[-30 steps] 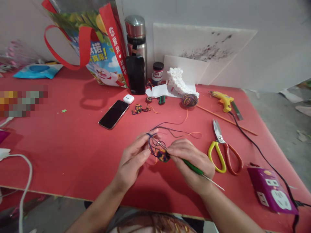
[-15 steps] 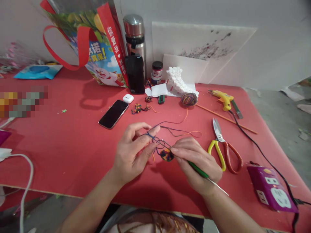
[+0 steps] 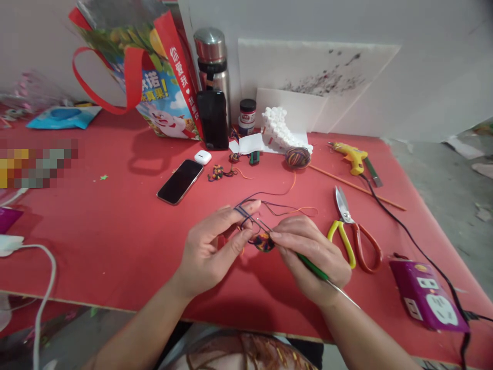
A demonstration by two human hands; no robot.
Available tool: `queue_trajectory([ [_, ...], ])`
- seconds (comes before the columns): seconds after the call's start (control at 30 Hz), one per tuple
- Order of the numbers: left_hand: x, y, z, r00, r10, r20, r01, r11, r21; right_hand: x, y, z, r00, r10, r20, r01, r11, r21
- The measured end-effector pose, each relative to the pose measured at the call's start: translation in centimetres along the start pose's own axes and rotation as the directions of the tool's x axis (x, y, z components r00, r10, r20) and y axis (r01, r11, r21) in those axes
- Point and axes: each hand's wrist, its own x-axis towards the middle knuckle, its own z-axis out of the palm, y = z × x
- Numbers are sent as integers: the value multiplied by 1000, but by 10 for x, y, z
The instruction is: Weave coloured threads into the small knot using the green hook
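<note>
My right hand (image 3: 314, 257) is closed around a crochet hook (image 3: 313, 266) with a green grip; its metal tip points left toward loops of dark yarn. A small multicoloured crochet piece (image 3: 264, 242) hangs between both hands, close to my right fingertips. My left hand (image 3: 215, 244) pinches the yarn (image 3: 243, 211), which passes over the raised index finger. From there the strand runs back across the table to a multicoloured yarn ball (image 3: 298, 158). The exact grip of my left thumb on the piece is partly hidden.
Right of my hands lie scissors (image 3: 345, 226), a yellow glue gun (image 3: 349, 155), a wooden stick (image 3: 358, 187) and a purple power socket (image 3: 429, 295). Beyond them are a phone (image 3: 180, 181), an earbud case (image 3: 202, 157), a second crochet piece (image 3: 217, 172), a flask (image 3: 219, 77) and a bag (image 3: 162, 110).
My left index finger has straightened and shifted slightly right, with the yarn now stretched over it toward the hook. The right hand keeps its hold on the hook, almost unmoved.
</note>
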Motion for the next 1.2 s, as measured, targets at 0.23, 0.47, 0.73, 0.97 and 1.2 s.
queue_trajectory([
  [0.23,-4,5,-4,984,85,157,-117,970,211,-2,4,-1,1000,6,-9,-7,999,-34],
  [0.47,2,6,-5,941,173,292,-270,902,336,-2,5,-2,1000,-6,-6,5,996,-84],
  [0.73,3,-2,2,933,330,144,-357,899,253,-2,6,-5,1000,-9,-18,7,994,-110],
  [0.97,-1,-12,39,988,-96,-119,78,986,-146,-1,4,0,998,-56,-8,54,980,-193],
  [1.2,17,-2,38,953,-297,-63,254,892,-373,0,8,-1,999,-29,-29,20,967,-252],
])
